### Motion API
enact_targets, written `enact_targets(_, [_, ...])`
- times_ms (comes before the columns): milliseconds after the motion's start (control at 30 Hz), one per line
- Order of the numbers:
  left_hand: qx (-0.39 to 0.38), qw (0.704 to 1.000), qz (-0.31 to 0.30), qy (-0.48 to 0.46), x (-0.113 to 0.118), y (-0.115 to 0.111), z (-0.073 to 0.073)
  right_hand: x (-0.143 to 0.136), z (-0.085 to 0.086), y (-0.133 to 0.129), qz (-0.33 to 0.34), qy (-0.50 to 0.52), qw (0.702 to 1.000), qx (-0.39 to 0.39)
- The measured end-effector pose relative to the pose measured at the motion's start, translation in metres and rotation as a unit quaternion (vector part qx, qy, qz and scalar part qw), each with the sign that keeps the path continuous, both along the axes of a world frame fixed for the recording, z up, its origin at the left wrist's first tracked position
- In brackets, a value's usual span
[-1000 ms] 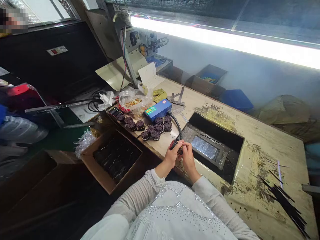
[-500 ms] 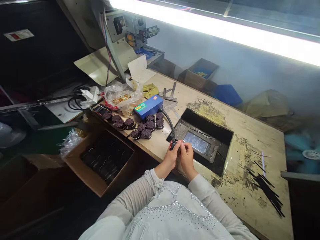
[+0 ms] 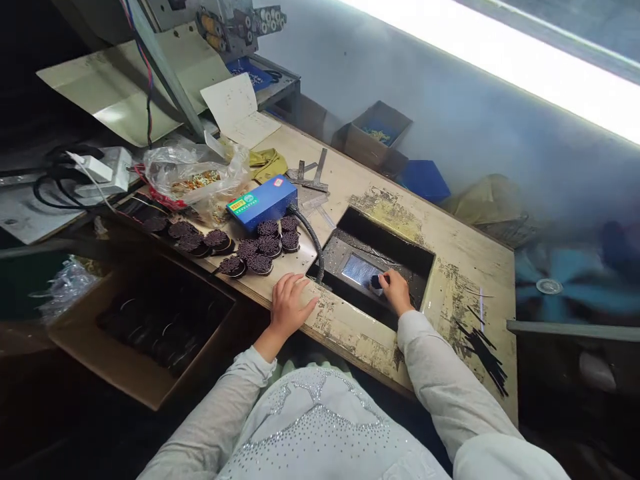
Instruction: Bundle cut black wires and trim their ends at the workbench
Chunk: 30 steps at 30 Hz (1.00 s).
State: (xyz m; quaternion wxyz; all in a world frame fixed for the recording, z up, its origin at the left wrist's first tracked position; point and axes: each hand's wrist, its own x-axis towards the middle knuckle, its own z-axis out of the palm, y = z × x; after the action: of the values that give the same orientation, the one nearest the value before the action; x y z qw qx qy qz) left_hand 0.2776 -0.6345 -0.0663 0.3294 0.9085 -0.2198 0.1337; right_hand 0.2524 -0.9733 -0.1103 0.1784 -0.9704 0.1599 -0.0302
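Note:
My right hand (image 3: 396,291) pinches a small black wire bundle (image 3: 376,282) at the right end of a shiny silver rectangular surface (image 3: 357,268). Whether the bundle touches that surface I cannot tell. A dark metal housing (image 3: 334,257) surrounds the silver rectangle inside a recess in the wooden table. My left hand (image 3: 290,308) rests on the table's front edge, fingers stretched out, with nothing in it. Left of it stand several round bundles (image 3: 249,249) with dark, dotted tops. Behind them lies a blue box (image 3: 265,203), with a black flexible hose (image 3: 313,235) curving down toward the recess.
Loose black strips (image 3: 483,357) lie on the table's right side. Metal squares (image 3: 315,175) and a plastic bag (image 3: 195,170) of small golden pieces are farther back. A cardboard box (image 3: 140,373) stands below the left edge; a fan (image 3: 549,286) is at right.
My hands have parted. The right one has carried the wire bundle right, over the silver surface; the left has let go and come down on the table edge. The view has shifted.

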Motion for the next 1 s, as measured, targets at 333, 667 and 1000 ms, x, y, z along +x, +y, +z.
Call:
enact_targets(333, [0.009, 1.0, 0.001, 0.004, -0.002, -0.002, -0.003, 0.017, -0.016, -0.005, 0.022, 0.099, 0.992, -0.073])
enact_targets(667, [0.005, 1.0, 0.004, 0.024, -0.002, -0.003, -0.003, 0.024, -0.02, -0.009, 0.043, 0.14, 0.982, -0.119])
enact_targets(1000, [0.006, 1.0, 0.004, 0.019, -0.002, -0.003, -0.005, 0.029, -0.026, -0.01, 0.051, 0.138, 0.982, -0.122])
